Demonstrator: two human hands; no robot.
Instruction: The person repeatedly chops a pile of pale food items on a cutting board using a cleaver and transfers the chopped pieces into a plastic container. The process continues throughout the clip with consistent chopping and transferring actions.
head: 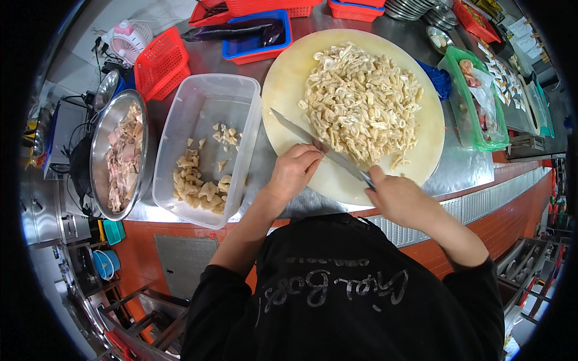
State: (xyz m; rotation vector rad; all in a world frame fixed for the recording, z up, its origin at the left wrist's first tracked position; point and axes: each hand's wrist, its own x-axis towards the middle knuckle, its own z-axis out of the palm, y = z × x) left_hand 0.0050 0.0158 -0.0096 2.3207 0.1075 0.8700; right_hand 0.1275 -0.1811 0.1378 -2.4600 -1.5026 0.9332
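Note:
My right hand (397, 196) grips the handle of a long kitchen knife (336, 158), whose blade points up and left across the round cutting board (289, 67). My left hand (295, 171) is at the blade's lower edge near the board's left side, with the fingers bunched together; whether they pinch a small piece cannot be told. Beyond the blade lies a large heap of pale cut pieces (361, 99), apparently cooked meat or offal. Left of the board stands a clear plastic tub (162, 171) with larger pale pieces (198, 187) and a few small bits in it.
A steel bowl (146, 135) of sliced meat stands at the far left. Behind are red baskets (162, 58) and a blue tray (257, 54) with eggplants (235, 31). A green-lined tub (456, 104) with bagged meat is at right, beside a blue cloth (435, 79). A fan (126, 43) stands back left.

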